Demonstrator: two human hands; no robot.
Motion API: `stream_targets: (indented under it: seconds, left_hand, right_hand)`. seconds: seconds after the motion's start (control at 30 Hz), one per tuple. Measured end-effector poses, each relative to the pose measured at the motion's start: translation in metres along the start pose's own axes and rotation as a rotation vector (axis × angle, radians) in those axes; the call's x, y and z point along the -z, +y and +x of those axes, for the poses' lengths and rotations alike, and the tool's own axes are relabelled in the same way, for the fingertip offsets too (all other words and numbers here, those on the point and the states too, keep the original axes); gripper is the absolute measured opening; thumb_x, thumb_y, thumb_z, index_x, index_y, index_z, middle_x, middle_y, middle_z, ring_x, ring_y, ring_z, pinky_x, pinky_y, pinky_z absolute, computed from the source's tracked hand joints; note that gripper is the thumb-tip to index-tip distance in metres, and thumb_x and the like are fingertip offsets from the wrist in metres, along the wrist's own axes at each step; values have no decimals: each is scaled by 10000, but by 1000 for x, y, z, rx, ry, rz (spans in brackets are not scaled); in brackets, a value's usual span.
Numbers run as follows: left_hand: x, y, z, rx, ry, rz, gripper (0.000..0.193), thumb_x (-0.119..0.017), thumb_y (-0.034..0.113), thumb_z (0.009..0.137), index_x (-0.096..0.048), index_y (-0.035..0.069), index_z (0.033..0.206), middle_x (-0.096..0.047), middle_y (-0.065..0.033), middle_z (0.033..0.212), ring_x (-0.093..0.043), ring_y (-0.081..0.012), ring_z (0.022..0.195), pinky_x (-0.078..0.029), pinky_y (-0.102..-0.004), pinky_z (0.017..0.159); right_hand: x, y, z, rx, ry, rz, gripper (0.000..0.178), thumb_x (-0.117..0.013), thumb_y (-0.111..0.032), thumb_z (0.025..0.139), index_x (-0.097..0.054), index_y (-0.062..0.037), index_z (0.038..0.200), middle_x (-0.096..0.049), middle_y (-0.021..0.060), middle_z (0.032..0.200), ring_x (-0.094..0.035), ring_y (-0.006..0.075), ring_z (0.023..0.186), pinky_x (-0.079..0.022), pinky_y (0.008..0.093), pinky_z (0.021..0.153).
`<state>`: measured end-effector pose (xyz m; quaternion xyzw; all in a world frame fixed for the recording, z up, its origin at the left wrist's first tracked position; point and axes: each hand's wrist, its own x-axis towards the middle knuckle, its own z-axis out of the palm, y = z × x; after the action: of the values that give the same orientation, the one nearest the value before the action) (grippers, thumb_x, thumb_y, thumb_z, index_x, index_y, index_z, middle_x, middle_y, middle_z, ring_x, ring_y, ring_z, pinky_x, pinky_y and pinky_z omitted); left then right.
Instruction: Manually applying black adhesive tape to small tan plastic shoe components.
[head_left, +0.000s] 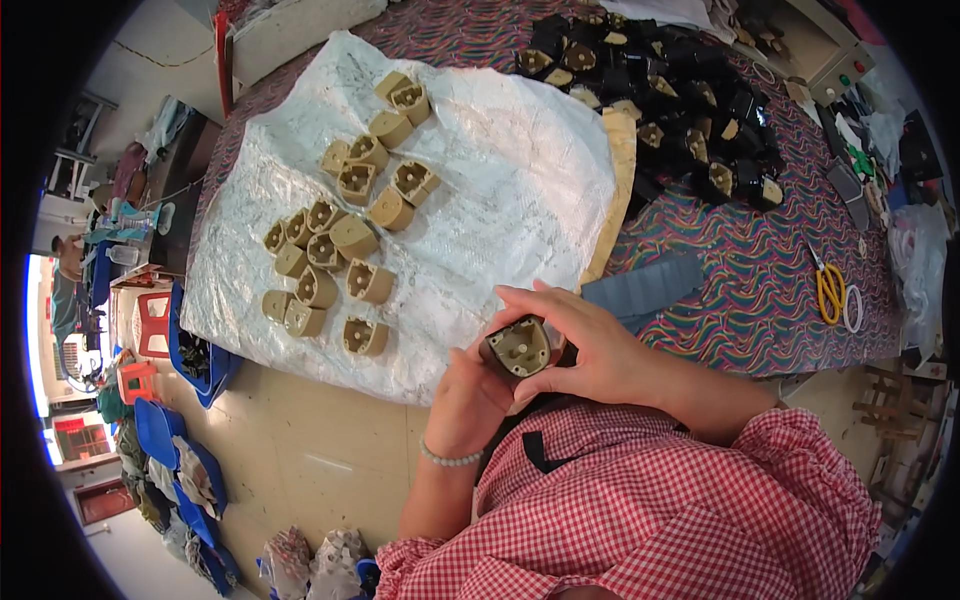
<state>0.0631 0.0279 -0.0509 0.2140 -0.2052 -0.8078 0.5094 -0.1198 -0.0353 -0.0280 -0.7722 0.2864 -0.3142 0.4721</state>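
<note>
Close in front of me, both hands hold a small hollow moulded block, tan-grey inside with a dark outer side and holes at its corners. My left hand, with a beaded bracelet at its wrist, grips the block from below and the left. From the right, the thumb and fingers of my right hand close around it. Left of my hands, several similar tan blocks lie on a crumpled white sheet, some with their hollow side showing. My fingers hide the block's underside.
A pile of black-covered blocks lies at the far right on the wavy-patterned tablecloth. Beyond my right hand rests a grey-blue strip. Yellow-handled scissors and a white ring lie farther right. Blue bins stand on the floor at left.
</note>
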Motion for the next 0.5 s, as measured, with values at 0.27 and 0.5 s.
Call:
stream_targets:
  seconds: [0.27, 0.5]
  left_hand:
    - [-30, -6, -7, -26, 263, 340, 622, -483, 286, 959, -255, -24, 1448, -468, -166, 1343, -544, -269, 1182, -496, -380, 939]
    - [-16, -24, -17, 20, 90, 206, 771, -516, 590, 888, -417, -55, 1301, -564, -130, 1134, -584, -234, 985, -488, -363, 869]
  right_hand:
    - [-4, -9, -10, 131, -28, -89, 889, -785, -287, 723, -320, -73, 1450, -570, 105, 1193, -534, 306, 1123, -357, 456, 1025]
    - [3, -11, -7, 38, -99, 264, 750, -787, -238, 754, -435, -52, 1389, -572, 107, 1205, -553, 233, 1104, -423, 373, 971]
